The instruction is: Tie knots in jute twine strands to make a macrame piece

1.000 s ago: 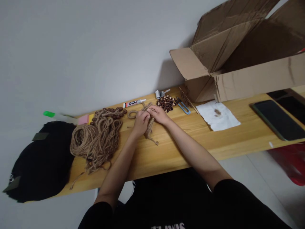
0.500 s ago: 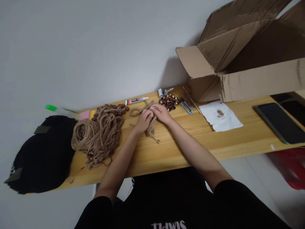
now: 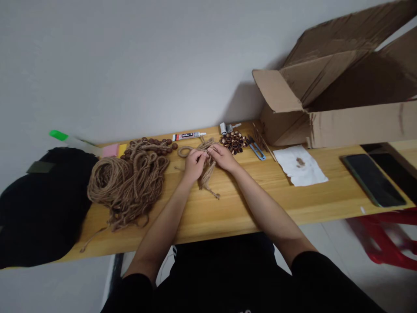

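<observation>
Both my hands meet over a piece of brown jute twine (image 3: 206,177) on the wooden table. My left hand (image 3: 194,165) pinches it from the left, thumb and fingertips together. From the other side my right hand (image 3: 223,158) has its fingers closed on the same twine, with the fingertips almost touching the left ones. A rope ring (image 3: 185,151) sticks out beyond the left hand, and loose strands with a knotted end hang toward me. The exact spot being gripped is hidden by my fingers. Just right of my right hand lie several hollow brown shell pieces (image 3: 233,141).
A twine heap (image 3: 137,187) with brown beads (image 3: 169,144) lies left, beside a black cloth item (image 3: 45,208). Behind my hands is a glue tube (image 3: 187,136). Blue thread snips (image 3: 257,150), a stained white tissue (image 3: 301,167), a cardboard box (image 3: 358,124) and a phone (image 3: 373,180) occupy the right.
The camera view has shifted slightly. My left hand's fingers have drawn back a little from the right hand's, with the thumb tip now showing; both hands stay on the twine.
</observation>
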Available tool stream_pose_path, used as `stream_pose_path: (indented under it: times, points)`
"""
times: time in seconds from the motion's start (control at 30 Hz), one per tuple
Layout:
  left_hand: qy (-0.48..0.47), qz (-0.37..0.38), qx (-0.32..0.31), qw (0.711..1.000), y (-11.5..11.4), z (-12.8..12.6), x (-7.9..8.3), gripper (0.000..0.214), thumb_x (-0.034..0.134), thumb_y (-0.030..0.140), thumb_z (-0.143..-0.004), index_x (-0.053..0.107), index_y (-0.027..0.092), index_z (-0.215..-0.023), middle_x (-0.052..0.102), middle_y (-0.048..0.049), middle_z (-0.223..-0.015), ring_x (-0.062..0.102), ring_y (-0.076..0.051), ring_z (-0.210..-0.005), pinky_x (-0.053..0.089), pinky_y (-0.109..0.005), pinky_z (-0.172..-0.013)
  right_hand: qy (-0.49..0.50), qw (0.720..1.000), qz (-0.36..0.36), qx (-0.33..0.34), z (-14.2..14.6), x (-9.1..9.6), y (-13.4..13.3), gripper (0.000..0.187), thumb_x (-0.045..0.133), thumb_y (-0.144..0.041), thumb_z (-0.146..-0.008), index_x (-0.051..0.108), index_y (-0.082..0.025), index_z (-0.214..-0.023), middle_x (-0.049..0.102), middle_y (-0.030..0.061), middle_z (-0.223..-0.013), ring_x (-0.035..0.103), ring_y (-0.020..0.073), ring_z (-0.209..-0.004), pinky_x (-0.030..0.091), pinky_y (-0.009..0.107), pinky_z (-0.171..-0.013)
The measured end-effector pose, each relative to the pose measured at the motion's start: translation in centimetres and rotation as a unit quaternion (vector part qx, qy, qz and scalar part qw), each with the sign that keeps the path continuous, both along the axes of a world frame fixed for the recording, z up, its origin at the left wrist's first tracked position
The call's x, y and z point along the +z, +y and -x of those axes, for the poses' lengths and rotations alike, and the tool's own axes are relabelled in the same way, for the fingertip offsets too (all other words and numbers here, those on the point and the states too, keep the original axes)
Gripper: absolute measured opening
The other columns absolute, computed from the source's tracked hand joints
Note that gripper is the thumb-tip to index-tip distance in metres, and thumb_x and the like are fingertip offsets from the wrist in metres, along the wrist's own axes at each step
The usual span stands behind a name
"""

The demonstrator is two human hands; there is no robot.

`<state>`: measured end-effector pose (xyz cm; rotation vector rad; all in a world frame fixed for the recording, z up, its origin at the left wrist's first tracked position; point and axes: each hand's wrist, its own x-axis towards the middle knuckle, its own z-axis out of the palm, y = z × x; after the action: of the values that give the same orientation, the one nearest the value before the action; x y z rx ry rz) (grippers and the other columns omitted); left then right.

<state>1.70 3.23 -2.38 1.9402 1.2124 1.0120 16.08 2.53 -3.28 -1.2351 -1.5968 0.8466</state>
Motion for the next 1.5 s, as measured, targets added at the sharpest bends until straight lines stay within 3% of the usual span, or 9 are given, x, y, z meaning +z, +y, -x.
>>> stream_pose_path:
  times: [0.37, 0.63, 0.9, 1.0, 1.1, 1.17, 1.23, 1.37, 1.5]
  points:
    - [0.022, 0.032, 0.027, 0.999, 0.4, 0.1, 0.0, 0.022, 0.046, 0.012, -0.081, 0.062, 0.016, -0.067, 0.064, -0.0032, -0.076, 0.057, -0.017, -0.081, 0.044, -0.029, -0.078, -0.002, 0.996, 0.062, 0.063, -0.2, 0.7, -0.6, 0.034, 0.046, -0.049, -0.082, 0.05, -0.017, -0.07, 0.043, -0.0037, -0.055, 0.04, 0.0106, -0.054, 0.033, 0.023, -0.056]
    - [-0.009, 0.043, 0.033, 0.999, 0.1, -0.3, -0.3, 0.022, 0.045, 0.012, -0.082, 0.059, 0.016, -0.065, 0.064, -0.0027, -0.074, 0.058, -0.016, -0.079, 0.045, -0.03, -0.077, 0.067, 0.989, 0.115, 0.067, -0.2, 0.8, -0.7, 0.043, 0.051, -0.06, -0.073, 0.051, -0.017, -0.069, 0.043, -0.0049, -0.05, 0.034, 0.0079, -0.045, 0.028, 0.022, -0.046]
    - [-0.004, -0.005, 0.01, 1.0, -0.2, 0.2, -0.1, 0.02, 0.047, 0.013, -0.079, 0.059, 0.017, -0.064, 0.06, -0.0025, -0.073, 0.056, -0.016, -0.079, 0.045, -0.03, -0.078, 0.1, 0.984, 0.14, 0.037, -0.2, 1.1, -0.8, 0.047, 0.054, -0.065, -0.067, 0.048, -0.018, -0.067, 0.045, -0.0051, -0.048, 0.035, 0.007, -0.041, 0.026, 0.022, -0.042]
    - [-0.067, 0.057, -0.008, 0.996, -0.3, 0.7, 0.5, 0.018, 0.049, 0.019, -0.08, 0.059, 0.017, -0.064, 0.058, -0.0004, -0.063, 0.055, -0.014, -0.067, 0.046, -0.029, -0.071, 0.137, 0.98, 0.146, 0.009, -0.4, 1.0, -0.7, 0.048, 0.056, -0.066, -0.065, 0.046, -0.019, -0.066, 0.045, -0.0057, -0.048, 0.035, 0.0067, -0.039, 0.027, 0.021, -0.041]
    - [-0.138, 0.186, -0.057, 0.971, -0.2, 2.2, 1.9, 0.014, 0.058, 0.03, -0.075, 0.059, 0.016, -0.071, 0.057, 0.0015, -0.057, 0.054, -0.011, -0.056, 0.047, -0.026, -0.061, 0.175, 0.973, 0.149, 0.0, -0.6, 1.0, -0.6, 0.049, 0.058, -0.066, -0.062, 0.046, -0.019, -0.066, 0.044, -0.0063, -0.048, 0.034, 0.0062, -0.039, 0.027, 0.021, -0.041]
    - [-0.139, 0.247, -0.096, 0.954, -0.2, 3.9, 3.2, 0.019, 0.068, 0.031, -0.065, 0.06, 0.016, -0.074, 0.058, 0.0022, -0.057, 0.054, -0.011, -0.053, 0.045, -0.025, -0.057, 0.194, 0.969, 0.152, 0.006, -0.7, 1.0, -0.5, 0.049, 0.059, -0.066, -0.061, 0.046, -0.019, -0.066, 0.044, -0.0065, -0.047, 0.034, 0.006, -0.039, 0.027, 0.021, -0.041]
    - [-0.104, 0.257, -0.101, 0.956, -0.1, 5.9, 4.5, 0.022, 0.072, 0.03, -0.06, 0.061, 0.016, -0.071, 0.058, 0.002, -0.058, 0.053, -0.009, -0.05, 0.043, -0.023, -0.052, 0.205, 0.966, 0.155, 0.015, -0.7, 1.1, -0.5, 0.049, 0.059, -0.065, -0.06, 0.046, -0.019, -0.065, 0.044, -0.0066, -0.047, 0.034, 0.0059, -0.039, 0.027, 0.021, -0.041]
    - [-0.023, 0.207, -0.073, 0.975, -0.1, 9.5, 6.6, 0.019, 0.067, 0.032, -0.062, 0.062, 0.017, -0.071, 0.058, 0.0008, -0.06, 0.053, -0.011, -0.052, 0.044, -0.024, -0.051, 0.192, 0.969, 0.152, 0.039, -0.7, 1.3, -0.6, 0.047, 0.059, -0.064, -0.062, 0.048, -0.018, -0.066, 0.044, -0.0063, -0.046, 0.034, 0.006, -0.039, 0.025, 0.021, -0.041]
    - [0.133, 0.054, -0.047, 0.988, -0.1, 10.4, 6.6, 0.012, 0.059, 0.029, -0.069, 0.064, 0.019, -0.072, 0.061, -0.0024, -0.07, 0.055, -0.016, -0.067, 0.047, -0.029, -0.065, 0.153, 0.977, 0.135, 0.07, -0.6, 1.2, -0.6, 0.044, 0.055, -0.06, -0.068, 0.048, -0.017, -0.065, 0.045, -0.0062, -0.047, 0.033, 0.0059, -0.039, 0.023, 0.02, -0.041]
